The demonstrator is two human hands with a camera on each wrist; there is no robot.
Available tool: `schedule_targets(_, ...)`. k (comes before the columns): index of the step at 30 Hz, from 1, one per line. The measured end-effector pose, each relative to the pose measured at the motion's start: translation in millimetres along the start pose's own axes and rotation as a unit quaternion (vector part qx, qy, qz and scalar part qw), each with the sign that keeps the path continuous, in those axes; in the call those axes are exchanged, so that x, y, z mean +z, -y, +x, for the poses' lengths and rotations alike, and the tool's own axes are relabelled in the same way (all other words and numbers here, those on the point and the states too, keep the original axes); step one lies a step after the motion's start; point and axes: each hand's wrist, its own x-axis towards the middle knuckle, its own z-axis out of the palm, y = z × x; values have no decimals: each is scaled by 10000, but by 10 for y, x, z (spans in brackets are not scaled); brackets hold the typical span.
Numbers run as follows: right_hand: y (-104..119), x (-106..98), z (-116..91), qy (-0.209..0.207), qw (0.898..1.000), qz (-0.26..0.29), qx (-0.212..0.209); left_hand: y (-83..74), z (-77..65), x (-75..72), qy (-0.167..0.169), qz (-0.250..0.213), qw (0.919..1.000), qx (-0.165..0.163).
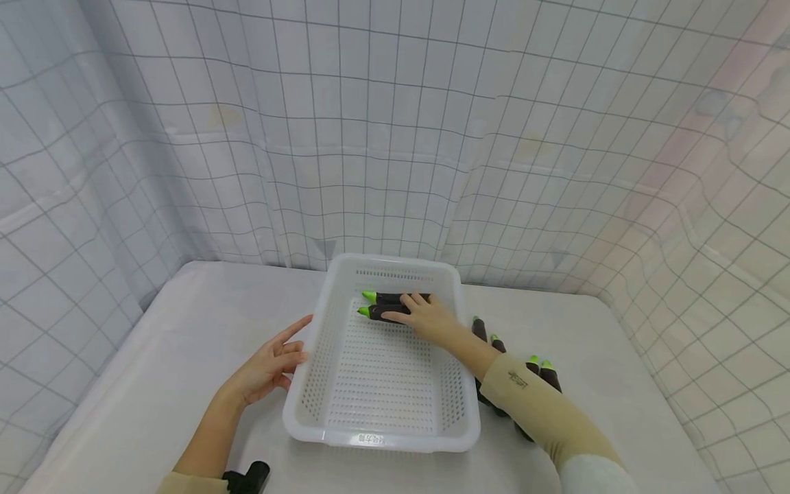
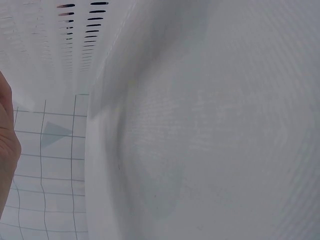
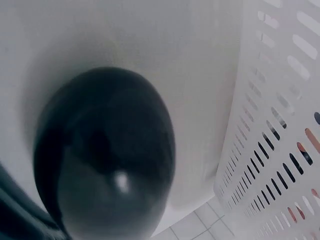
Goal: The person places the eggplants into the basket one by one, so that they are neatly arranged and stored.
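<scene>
A white perforated plastic basket (image 1: 389, 384) stands on the table in the head view. Inside it, toward the back, two black stick-shaped things with bright green pointed tips (image 1: 385, 298) lie side by side, tips to the left. My right hand (image 1: 432, 321) reaches over the basket's right rim and grips the nearer black stick (image 1: 378, 312), thumb at its front side and fingers across its top. The left hand (image 1: 268, 367) is at the basket's left wall, index finger extended to the rim, other fingers loosely bent. Only its edge (image 2: 6, 135) shows in the left wrist view.
Several more black sticks with green tips (image 1: 549, 375) lie right of the basket, partly under the right forearm. A rounded dark end (image 3: 105, 155) looms close in the right wrist view beside the slotted basket wall. Checked white curtains (image 1: 382, 137) surround the white table (image 1: 204, 309).
</scene>
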Motion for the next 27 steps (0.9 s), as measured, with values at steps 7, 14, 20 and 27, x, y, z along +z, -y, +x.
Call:
schedule_targets(7, 30, 41, 21, 391, 9992, -63, 94, 6, 5, 7, 36, 11, 10000, 16)
schedule_targets(14, 55, 80, 44, 661, 9975, -168, 185, 18, 5, 4, 83, 2, 9999, 97)
schedule_targets(20, 66, 121, 65, 725, 9967, -284, 216, 19, 0, -7, 36, -19, 10000, 7)
schedule_targets(27, 60, 150, 71, 650, 9972, -342, 172, 21, 10, -12, 32, -24, 10000, -11)
